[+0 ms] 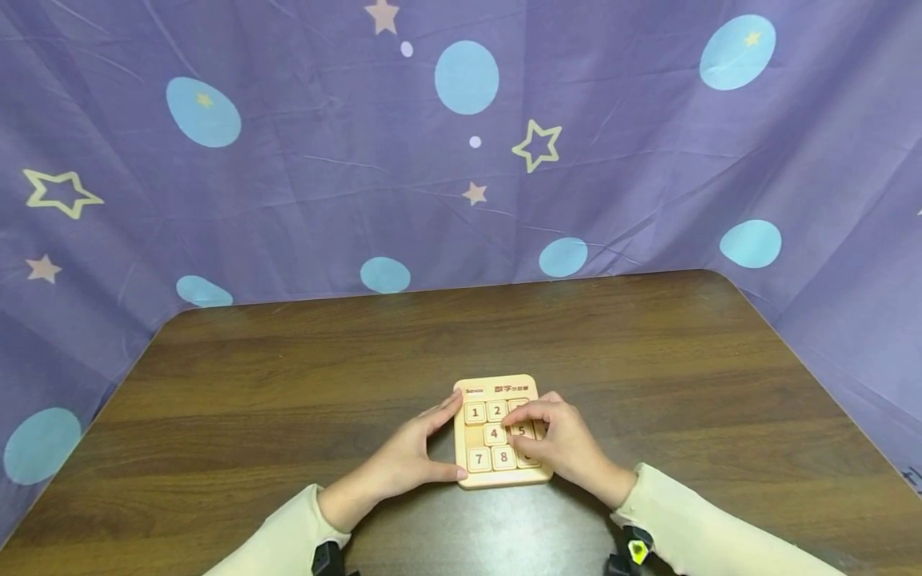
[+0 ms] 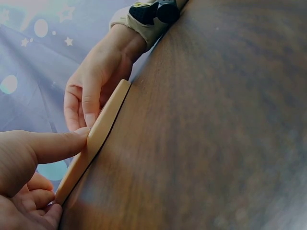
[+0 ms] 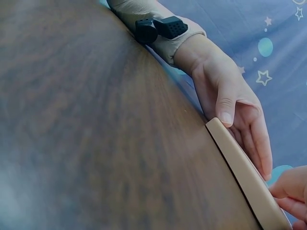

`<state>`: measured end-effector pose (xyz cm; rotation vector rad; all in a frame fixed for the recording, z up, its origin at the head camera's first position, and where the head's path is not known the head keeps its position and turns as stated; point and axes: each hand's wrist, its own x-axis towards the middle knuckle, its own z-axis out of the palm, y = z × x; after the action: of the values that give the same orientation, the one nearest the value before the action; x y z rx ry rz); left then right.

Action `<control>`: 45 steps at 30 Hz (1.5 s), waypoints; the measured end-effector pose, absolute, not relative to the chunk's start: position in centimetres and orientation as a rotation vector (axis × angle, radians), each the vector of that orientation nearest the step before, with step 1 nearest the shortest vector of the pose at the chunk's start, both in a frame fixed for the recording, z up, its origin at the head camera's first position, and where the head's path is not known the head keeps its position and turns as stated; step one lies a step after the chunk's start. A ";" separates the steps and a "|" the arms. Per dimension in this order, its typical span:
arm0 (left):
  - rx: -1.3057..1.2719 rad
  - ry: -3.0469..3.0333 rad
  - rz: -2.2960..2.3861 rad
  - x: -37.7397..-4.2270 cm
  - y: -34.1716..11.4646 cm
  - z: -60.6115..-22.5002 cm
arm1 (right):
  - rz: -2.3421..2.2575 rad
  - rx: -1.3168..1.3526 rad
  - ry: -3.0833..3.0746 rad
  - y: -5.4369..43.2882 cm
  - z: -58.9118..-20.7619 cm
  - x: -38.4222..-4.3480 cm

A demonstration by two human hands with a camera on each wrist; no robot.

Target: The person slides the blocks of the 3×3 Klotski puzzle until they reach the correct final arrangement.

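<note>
A pale wooden number slide puzzle (image 1: 497,481) lies on the table with numbered tiles in its frame. My left hand (image 1: 410,452) holds the puzzle's left side, thumb at the lower corner and fingers along the upper edge. In the left wrist view its thumb (image 2: 62,145) presses the wooden side. Over the right part of the puzzle, my right hand (image 1: 569,440) has its index finger and thumb tips beside the 4 tile (image 1: 494,434) and the 5 tile (image 1: 522,430). A bare slot (image 1: 474,437) shows left of the 4. This hand partly covers the right column.
The brown wooden table (image 1: 288,384) extends around the puzzle on all sides. Behind it hangs a purple curtain (image 1: 302,200) with stars and blue dots. Both wrists carry dark cameras over pale sleeves (image 1: 691,512).
</note>
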<state>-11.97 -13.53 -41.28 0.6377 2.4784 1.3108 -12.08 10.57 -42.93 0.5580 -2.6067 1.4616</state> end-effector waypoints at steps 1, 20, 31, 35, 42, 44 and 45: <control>0.638 2.478 1.311 -12.0 -13.5 -41.3 | 1.459 0.557 -2.609 10.5 -43.0 -12.1; 0.665 2.484 1.308 -12.0 -13.6 -41.3 | 1.379 0.607 -2.598 10.1 -42.8 -12.1; 0.658 2.480 1.311 -12.0 -13.6 -41.1 | 1.389 0.628 -2.620 9.8 -42.4 -12.0; 0.658 2.477 1.312 -12.1 -13.6 -41.2 | 1.384 0.618 -2.621 9.8 -42.4 -12.0; 0.657 2.470 1.316 -12.1 -13.6 -41.2 | 1.392 0.601 -2.622 9.5 -42.3 -12.0; 0.659 2.467 1.319 -12.1 -13.6 -41.2 | 1.396 0.595 -2.621 9.4 -42.3 -12.0; 0.658 2.467 1.320 -12.1 -13.6 -41.2 | 1.393 0.593 -2.620 9.4 -42.3 -12.0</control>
<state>-12.05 -13.62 -41.20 0.6584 2.4671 1.3196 -12.00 9.36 -42.32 0.5935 -2.6198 1.3929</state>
